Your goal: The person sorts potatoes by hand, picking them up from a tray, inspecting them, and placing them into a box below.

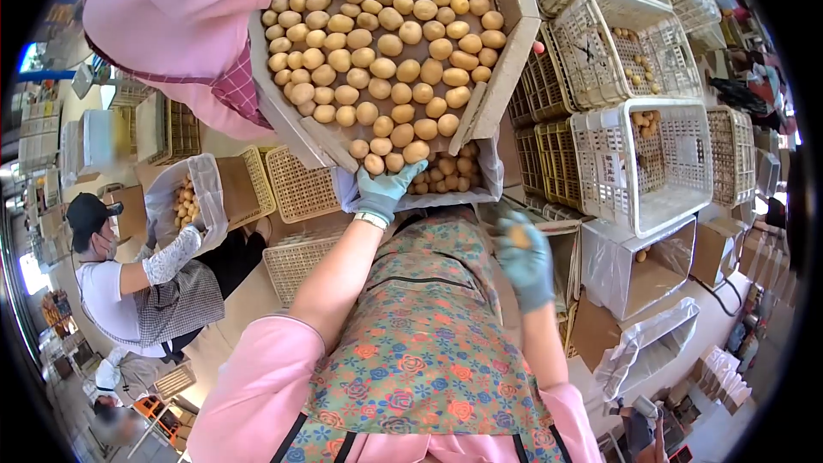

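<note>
Many small tan potatoes (390, 69) cover a sloping tray with wooden sides (506, 60) in front of me. My left hand (381, 191), in a light blue glove, lies at the tray's narrow near end, its fingers spread against the lowest potatoes. Just below that outlet, more potatoes (446, 173) sit in a container lined with clear plastic (493, 173). Off to the right of my apron, my right hand (525, 261), also gloved, is smeared by motion. A tan potato (519, 236) shows at its fingers, which look closed around it.
Another person in pink (180, 17) stands at the tray's far left. At left, a person in a black cap (94, 223) handles a lined box of potatoes (186, 201). White plastic crates (630, 43) are stacked on the right, above plastic-lined cartons (630, 270). Yellow crates (300, 184) stand left of the outlet.
</note>
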A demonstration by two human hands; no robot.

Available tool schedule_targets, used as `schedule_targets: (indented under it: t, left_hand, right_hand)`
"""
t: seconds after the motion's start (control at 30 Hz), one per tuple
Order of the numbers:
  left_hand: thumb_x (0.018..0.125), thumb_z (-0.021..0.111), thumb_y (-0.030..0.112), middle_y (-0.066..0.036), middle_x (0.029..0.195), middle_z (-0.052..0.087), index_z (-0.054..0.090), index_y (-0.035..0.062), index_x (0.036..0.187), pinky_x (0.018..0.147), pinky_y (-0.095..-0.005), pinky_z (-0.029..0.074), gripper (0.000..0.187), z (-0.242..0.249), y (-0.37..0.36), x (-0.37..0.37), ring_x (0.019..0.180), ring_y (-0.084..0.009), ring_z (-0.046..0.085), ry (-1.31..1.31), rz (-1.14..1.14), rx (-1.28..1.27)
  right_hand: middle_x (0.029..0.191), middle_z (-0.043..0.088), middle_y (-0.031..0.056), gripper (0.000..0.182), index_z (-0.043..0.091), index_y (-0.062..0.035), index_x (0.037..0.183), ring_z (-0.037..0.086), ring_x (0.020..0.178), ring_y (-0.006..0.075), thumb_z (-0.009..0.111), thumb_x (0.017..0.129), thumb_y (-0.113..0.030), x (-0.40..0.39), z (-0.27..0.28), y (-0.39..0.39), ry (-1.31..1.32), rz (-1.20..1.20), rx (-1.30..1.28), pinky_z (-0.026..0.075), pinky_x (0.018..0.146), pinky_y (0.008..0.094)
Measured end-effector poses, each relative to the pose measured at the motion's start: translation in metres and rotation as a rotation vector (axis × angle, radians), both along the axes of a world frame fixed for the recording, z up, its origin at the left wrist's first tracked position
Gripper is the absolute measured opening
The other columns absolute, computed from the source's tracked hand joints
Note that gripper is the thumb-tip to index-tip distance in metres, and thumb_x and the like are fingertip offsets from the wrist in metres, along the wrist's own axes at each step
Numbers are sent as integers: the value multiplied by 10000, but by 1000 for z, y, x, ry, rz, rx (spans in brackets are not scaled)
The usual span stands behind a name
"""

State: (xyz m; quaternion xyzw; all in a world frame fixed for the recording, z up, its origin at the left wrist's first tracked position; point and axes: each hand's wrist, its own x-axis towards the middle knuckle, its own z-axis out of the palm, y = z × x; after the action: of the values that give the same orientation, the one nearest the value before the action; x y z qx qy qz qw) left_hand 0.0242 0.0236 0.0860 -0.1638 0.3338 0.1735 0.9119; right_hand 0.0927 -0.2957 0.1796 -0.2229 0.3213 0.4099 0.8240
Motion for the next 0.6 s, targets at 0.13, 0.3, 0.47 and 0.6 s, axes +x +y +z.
schedule_targets:
  t: [0.13,0.3,0.47,0.6]
  left_hand:
    - [1091,355,472,-152,1678,243,299,136,1602,1160,-784,262,614,2,-2,-1,1534,-444,237,-64,-23,156]
    - [1067,394,514,-137,1669,284,311,153,1597,1189,-758,230,646,-11,-1,-3,1526,-456,260,-121,21,18]
    - [1063,368,516,-142,1670,282,314,150,1597,1204,-725,236,649,-20,-9,-4,1533,-449,247,-89,59,35]
    - [1061,387,502,-98,1622,353,407,196,1543,1217,-646,251,571,-38,-9,-18,1498,-354,323,194,-17,30]
  right_hand:
    - [1033,702,127,228,645,25,1130,671,802,142,629,976,-142,82,-20,-223,-400,-360,59,593,620,264]
    - [1129,688,133,315,628,-3,1258,643,923,140,576,1025,-208,93,-2,-227,-702,-565,-652,599,787,335]
    - [1167,706,100,301,632,3,1257,699,978,193,557,1053,-206,29,20,79,-699,591,-582,579,815,339]
    - [1137,699,161,301,637,24,1237,695,999,257,614,993,-149,66,-29,195,-2227,726,-590,550,885,339]
